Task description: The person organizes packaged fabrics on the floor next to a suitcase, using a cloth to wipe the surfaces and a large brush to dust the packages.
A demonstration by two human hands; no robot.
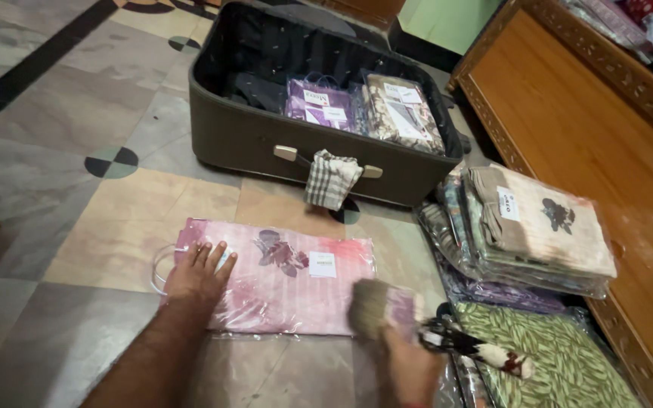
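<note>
Patterned stone floor tiles point(77, 113) in grey, tan and black are seen underfoot, with a carved wooden furniture panel point(591, 128) along the right. A flat pink fabric package in clear plastic wrap point(289, 276) is laid on the floor directly in front of the person, its long axis running left to right.

The left hand point(199, 273) is pressed flat and open on the package's left end, fingers spread, so this hand is the nearer one. The right hand point(406, 363) is closed around a blurred brush-like object with pale bristles point(376, 306), held just at the package's right edge; whether the bristles touch the wrap cannot be told.

Beyond the package, an open dark green suitcase point(266, 143) is set, already holding a purple wrapped package point(319, 106) and a brown patterned wrapped package point(402, 113), with a checked cloth point(332, 180) draped on its handle. Bare tile is left between package and suitcase. A stack of wrapped fabric packages point(538, 227) is crowded close on the right.
</note>
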